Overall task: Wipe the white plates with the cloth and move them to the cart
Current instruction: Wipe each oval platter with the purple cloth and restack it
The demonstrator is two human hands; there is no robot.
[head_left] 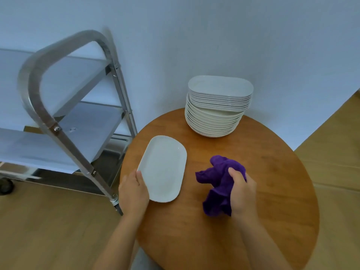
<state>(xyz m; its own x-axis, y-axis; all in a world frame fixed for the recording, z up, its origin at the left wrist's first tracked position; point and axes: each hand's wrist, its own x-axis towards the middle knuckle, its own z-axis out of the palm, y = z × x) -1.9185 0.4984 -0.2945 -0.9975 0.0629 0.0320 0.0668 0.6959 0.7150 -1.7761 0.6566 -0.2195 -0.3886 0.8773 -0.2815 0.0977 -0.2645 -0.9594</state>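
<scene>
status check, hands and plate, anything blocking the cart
Left hand holds plate edge on table. Right hand grips purple cloth. Cart shelves open, path unobstructed.

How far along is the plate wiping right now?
Early: no plates show on the cart. In hand: left hand holds one plate on the table, right hand grips the cloth. Left: wiping it, plus the stack.
</scene>
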